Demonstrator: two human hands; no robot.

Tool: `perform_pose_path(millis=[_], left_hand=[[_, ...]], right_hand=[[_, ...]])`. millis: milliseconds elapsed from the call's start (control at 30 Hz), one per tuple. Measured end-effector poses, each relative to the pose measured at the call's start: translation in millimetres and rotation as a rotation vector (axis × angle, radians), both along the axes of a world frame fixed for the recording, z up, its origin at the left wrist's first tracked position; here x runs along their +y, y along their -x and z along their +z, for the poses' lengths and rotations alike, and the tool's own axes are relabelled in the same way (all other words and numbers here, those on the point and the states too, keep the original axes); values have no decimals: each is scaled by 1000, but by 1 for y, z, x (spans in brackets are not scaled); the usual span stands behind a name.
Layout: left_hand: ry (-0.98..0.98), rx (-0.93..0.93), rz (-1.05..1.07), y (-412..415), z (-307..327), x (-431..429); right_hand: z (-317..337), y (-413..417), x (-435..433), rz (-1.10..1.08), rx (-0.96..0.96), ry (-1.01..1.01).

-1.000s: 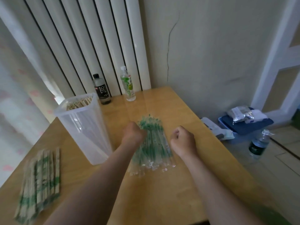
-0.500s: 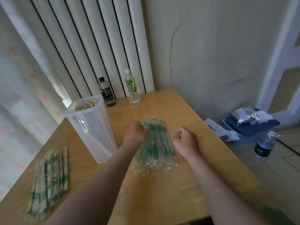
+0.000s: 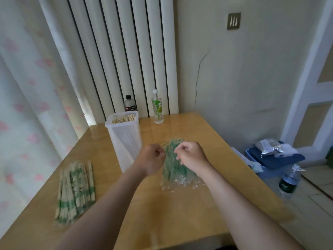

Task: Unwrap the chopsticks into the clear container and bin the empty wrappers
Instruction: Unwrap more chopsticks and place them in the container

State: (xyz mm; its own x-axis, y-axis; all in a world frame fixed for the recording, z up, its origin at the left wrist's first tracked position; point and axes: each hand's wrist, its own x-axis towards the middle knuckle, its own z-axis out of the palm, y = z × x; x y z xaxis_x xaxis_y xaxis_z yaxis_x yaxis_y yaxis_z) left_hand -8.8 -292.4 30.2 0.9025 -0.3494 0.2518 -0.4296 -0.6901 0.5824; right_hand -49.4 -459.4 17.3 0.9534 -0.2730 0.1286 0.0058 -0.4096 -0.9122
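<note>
Left hand (image 3: 152,158): curled tight, raised over the left edge of the empty wrappers (image 3: 180,175); whether anything is pinched cannot be told.
Right hand (image 3: 191,156): fingers bent in too, held just beside the left; a pinch cannot be confirmed.
Wrapper heap: spread mid-way across the desk (image 3: 171,213), clear with green print.
Clear container (image 3: 124,141): stood upright left of the hands, bare chopsticks (image 3: 124,119) seen at its rim.
Wrapped chopsticks (image 3: 75,190): piled near the desk's left edge.

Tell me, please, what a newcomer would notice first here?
The left hand and right hand, fingers curled, hang close together above a heap of clear green-printed wrappers in the middle of the table. Just beyond the left hand stands a clear container holding bare chopsticks. Wrapped chopsticks lie at the table's left edge.
</note>
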Motion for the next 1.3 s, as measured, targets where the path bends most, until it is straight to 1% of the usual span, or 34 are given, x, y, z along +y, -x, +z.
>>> perform_pose_path(millis=[167, 233, 367, 467, 567, 667, 767, 867, 933, 1033, 1133, 1233, 1300], left_hand=[[61, -41, 49, 12, 2, 58], [91, -20, 76, 18, 0, 86], [81, -31, 200, 27, -16, 145], [60, -21, 349, 29, -37, 186], [-6, -36, 473, 30, -59, 220], [-63, -53, 529, 34, -79, 241], [-115, -72, 499, 35, -94, 250], [-90, -95, 473, 34, -106, 253], [-74, -114, 476, 31, -111, 253], [-74, -136, 479, 30, -115, 253], [-89, -150, 474, 28, -119, 254], [-91, -161, 482, 28, -121, 254], [-89, -171, 491, 27, -123, 255]], right_hand=[[16, 3, 64, 190, 34, 50], [16, 4, 92, 262, 50, 80], [6, 4, 147, 381, 132, 149], [-7, -2, 184, 431, 191, 227], [-24, -10, 213, 419, 253, 257], [-39, -14, 233, 401, 299, 262], [-48, -16, 245, 367, 285, 281], [-57, -24, 252, 311, 237, 316], [-61, -29, 258, 301, 246, 365], [-61, -34, 267, 329, 304, 521], [-54, -39, 276, 368, 386, 615], [-48, -42, 279, 389, 458, 624], [-45, -43, 279, 391, 504, 569]])
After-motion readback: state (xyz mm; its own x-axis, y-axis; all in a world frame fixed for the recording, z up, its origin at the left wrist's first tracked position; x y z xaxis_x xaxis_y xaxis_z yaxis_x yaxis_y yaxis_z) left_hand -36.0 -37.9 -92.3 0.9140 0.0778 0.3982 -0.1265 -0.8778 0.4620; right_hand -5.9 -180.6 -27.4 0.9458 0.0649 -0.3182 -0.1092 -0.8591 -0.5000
